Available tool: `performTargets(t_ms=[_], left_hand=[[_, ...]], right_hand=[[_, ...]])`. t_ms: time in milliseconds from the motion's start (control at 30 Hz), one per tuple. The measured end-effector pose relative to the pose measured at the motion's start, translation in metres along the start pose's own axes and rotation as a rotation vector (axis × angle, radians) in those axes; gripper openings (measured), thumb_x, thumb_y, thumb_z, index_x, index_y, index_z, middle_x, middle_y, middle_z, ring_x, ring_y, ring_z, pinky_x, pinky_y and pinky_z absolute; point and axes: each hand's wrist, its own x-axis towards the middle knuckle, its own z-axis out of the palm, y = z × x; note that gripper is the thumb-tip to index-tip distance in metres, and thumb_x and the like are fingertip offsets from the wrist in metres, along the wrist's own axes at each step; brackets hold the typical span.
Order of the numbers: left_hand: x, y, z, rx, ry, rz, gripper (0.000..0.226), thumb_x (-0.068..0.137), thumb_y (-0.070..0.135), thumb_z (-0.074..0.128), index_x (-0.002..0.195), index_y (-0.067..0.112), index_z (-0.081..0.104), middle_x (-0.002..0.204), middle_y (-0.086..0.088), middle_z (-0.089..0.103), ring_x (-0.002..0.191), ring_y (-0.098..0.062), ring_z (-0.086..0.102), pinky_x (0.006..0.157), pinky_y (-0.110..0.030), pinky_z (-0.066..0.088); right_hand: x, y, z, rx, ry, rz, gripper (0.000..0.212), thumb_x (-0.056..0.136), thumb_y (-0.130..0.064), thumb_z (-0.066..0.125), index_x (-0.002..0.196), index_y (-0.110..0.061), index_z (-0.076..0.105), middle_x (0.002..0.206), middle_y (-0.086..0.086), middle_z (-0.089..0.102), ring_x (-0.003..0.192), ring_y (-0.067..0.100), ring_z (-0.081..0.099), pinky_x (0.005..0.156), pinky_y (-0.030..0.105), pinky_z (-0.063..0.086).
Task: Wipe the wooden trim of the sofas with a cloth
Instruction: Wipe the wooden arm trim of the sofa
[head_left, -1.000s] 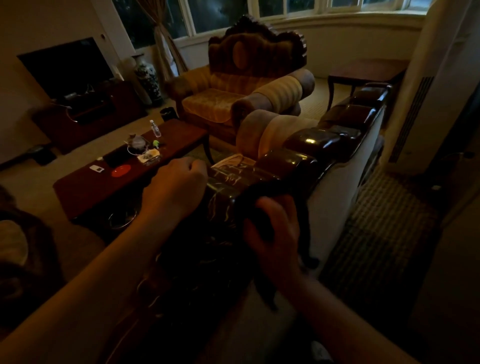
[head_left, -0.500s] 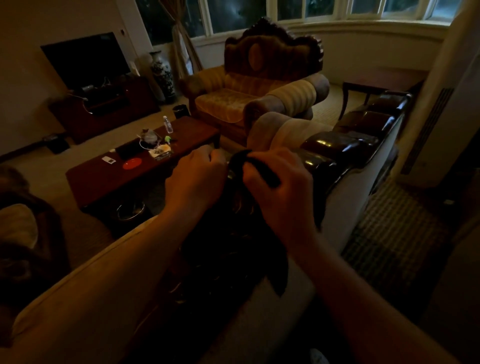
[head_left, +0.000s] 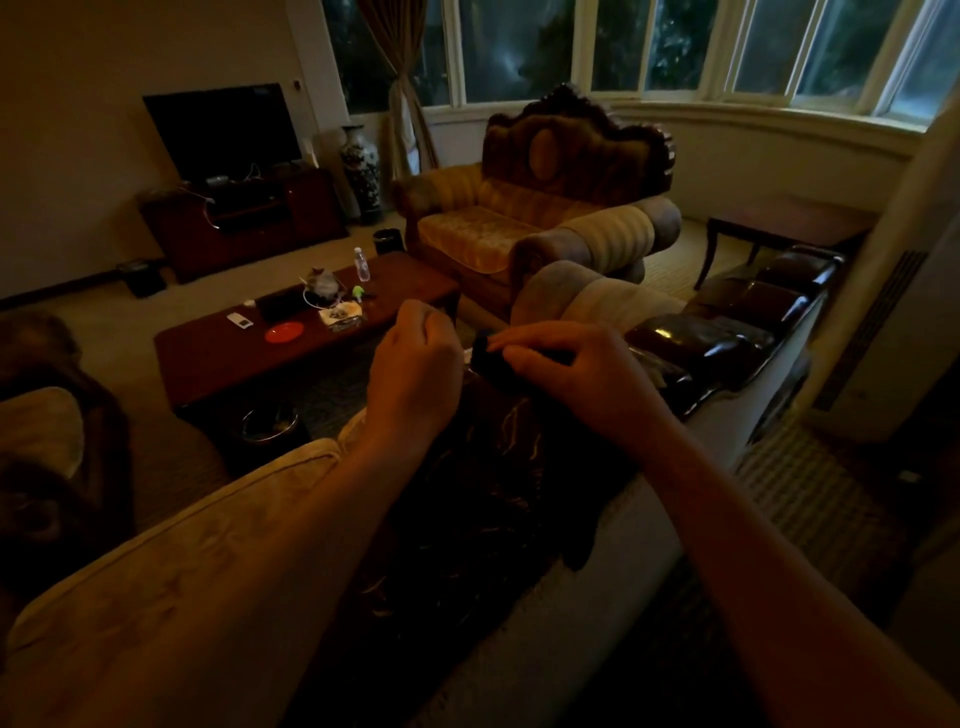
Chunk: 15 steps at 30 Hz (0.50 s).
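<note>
So, dim room, largest first: sofa (head_left: 171, 561) fills the lower frame, pale cushion top at left, carved dark wooden trim (head_left: 727, 343) running along its back toward the upper right, glossy with highlights. Second sofa, an armchair (head_left: 540, 218) with carved dark crest, stands well beyond, under the bay windows (head_left: 675, 47). Coffee table (head_left: 218, 353) sits left of the hands, between the two seats; TV (head_left: 223, 130) on a low cabinet (head_left: 244, 218) against the far wall; side table (head_left: 779, 223) at right.

Hands, both raised over the trim near frame centre. Right hand (head_left: 576, 384): fingers curled, pinching the dark cloth (head_left: 493, 364) at its top edge between thumb and fingertips. Cloth hangs down from that grip, draped over the trim below; its lower part blends into the dark carved wood, edges hard to tell. Left hand (head_left: 415, 374): fingers curled into a loose fist just beside the cloth's left edge; whether it holds a corner of the cloth cannot be told, too dark. Small gap shows between the two hands.

Small stuff on the coffee table: red dish (head_left: 283, 331), clear plastic bottle (head_left: 361, 265) upright, small green item (head_left: 357, 293), white card (head_left: 241, 321), papers and a bundle near the middle. Vase (head_left: 359, 171) on the floor beside the cabinet. No writing or labels readable anywhere.
</note>
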Motion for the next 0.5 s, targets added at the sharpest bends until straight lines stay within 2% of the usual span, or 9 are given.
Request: performTargets(t_ms=[67, 100, 133, 200, 300, 333, 367, 433, 500], left_hand=[[0.002, -0.001, -0.004, -0.181, 0.013, -0.141, 0.033, 0.097, 0.006, 0.025, 0.104, -0.006, 0.055, 0.105, -0.022, 0.057, 0.091, -0.033, 0.056, 0.079, -0.045, 0.049], [0.001, 0.001, -0.009, -0.239, 0.003, -0.223, 0.030, 0.097, 0.006, 0.028, 0.099, -0.001, 0.057, 0.103, -0.020, 0.059, 0.094, -0.033, 0.058, 0.082, -0.047, 0.048], [0.004, 0.002, -0.014, -0.360, 0.033, -0.324, 0.028, 0.096, 0.007, 0.030, 0.094, 0.003, 0.058, 0.099, -0.018, 0.061, 0.094, -0.031, 0.058, 0.082, -0.045, 0.047], [0.005, 0.001, -0.021, -0.579, 0.070, -0.521, 0.028, 0.093, 0.007, 0.031, 0.089, 0.003, 0.059, 0.089, -0.014, 0.061, 0.087, -0.027, 0.058, 0.074, -0.037, 0.046], [0.007, -0.004, -0.031, -0.570, -0.136, -0.637, 0.024, 0.095, 0.010, 0.036, 0.077, 0.014, 0.052, 0.078, -0.004, 0.053, 0.068, -0.016, 0.053, 0.060, -0.028, 0.046], [0.010, -0.006, -0.033, -0.534, -0.198, -0.646, 0.024, 0.097, 0.013, 0.039, 0.075, 0.018, 0.048, 0.076, 0.000, 0.051, 0.068, -0.015, 0.053, 0.061, -0.028, 0.048], [0.012, -0.009, -0.036, -0.478, -0.260, -0.655, 0.025, 0.097, 0.014, 0.041, 0.073, 0.019, 0.046, 0.076, 0.001, 0.050, 0.072, -0.017, 0.054, 0.067, -0.030, 0.051], [0.015, -0.014, -0.044, -0.400, -0.344, -0.663, 0.023, 0.096, 0.012, 0.044, 0.073, 0.017, 0.047, 0.076, 0.000, 0.050, 0.079, -0.020, 0.053, 0.083, -0.036, 0.046], [0.012, -0.023, -0.050, -0.410, -0.387, -0.678, 0.019, 0.095, 0.012, 0.044, 0.078, 0.013, 0.052, 0.080, -0.003, 0.055, 0.078, -0.018, 0.054, 0.089, -0.039, 0.041]], right_hand=[[-0.026, -0.013, 0.009, -0.001, 0.007, -0.203, 0.017, 0.089, -0.020, 0.061, 0.103, -0.024, 0.069, 0.102, -0.013, 0.068, 0.100, -0.004, 0.060, 0.085, 0.011, 0.047], [-0.029, -0.022, 0.016, -0.065, -0.002, -0.254, 0.018, 0.088, -0.023, 0.061, 0.104, -0.024, 0.070, 0.102, -0.012, 0.069, 0.099, -0.002, 0.061, 0.086, 0.015, 0.048], [-0.027, -0.030, 0.022, -0.147, -0.013, -0.270, 0.020, 0.088, -0.027, 0.060, 0.105, -0.024, 0.070, 0.102, -0.011, 0.069, 0.097, 0.000, 0.062, 0.085, 0.022, 0.050], [-0.011, -0.042, 0.031, -0.294, -0.046, -0.249, 0.024, 0.089, -0.035, 0.057, 0.109, -0.028, 0.068, 0.104, -0.010, 0.069, 0.094, 0.004, 0.062, 0.080, 0.029, 0.051], [0.024, -0.051, 0.041, -0.474, -0.217, -0.062, 0.037, 0.091, -0.042, 0.051, 0.125, -0.030, 0.056, 0.119, -0.006, 0.062, 0.106, 0.012, 0.057, 0.086, 0.034, 0.049], [0.032, -0.050, 0.043, -0.493, -0.247, 0.020, 0.040, 0.090, -0.046, 0.049, 0.125, -0.027, 0.054, 0.121, -0.004, 0.060, 0.110, 0.015, 0.056, 0.086, 0.034, 0.048], [0.033, -0.050, 0.045, -0.519, -0.230, 0.062, 0.039, 0.090, -0.048, 0.047, 0.119, -0.025, 0.057, 0.116, -0.003, 0.061, 0.106, 0.016, 0.056, 0.080, 0.031, 0.047], [0.014, -0.051, 0.047, -0.653, -0.128, -0.006, 0.035, 0.090, -0.050, 0.046, 0.106, -0.025, 0.063, 0.102, -0.005, 0.064, 0.094, 0.014, 0.059, 0.068, 0.027, 0.044], [-0.022, -0.053, 0.056, -0.729, 0.048, -0.156, 0.034, 0.088, -0.048, 0.048, 0.106, -0.027, 0.067, 0.107, -0.007, 0.066, 0.100, 0.014, 0.058, 0.079, 0.030, 0.044]])
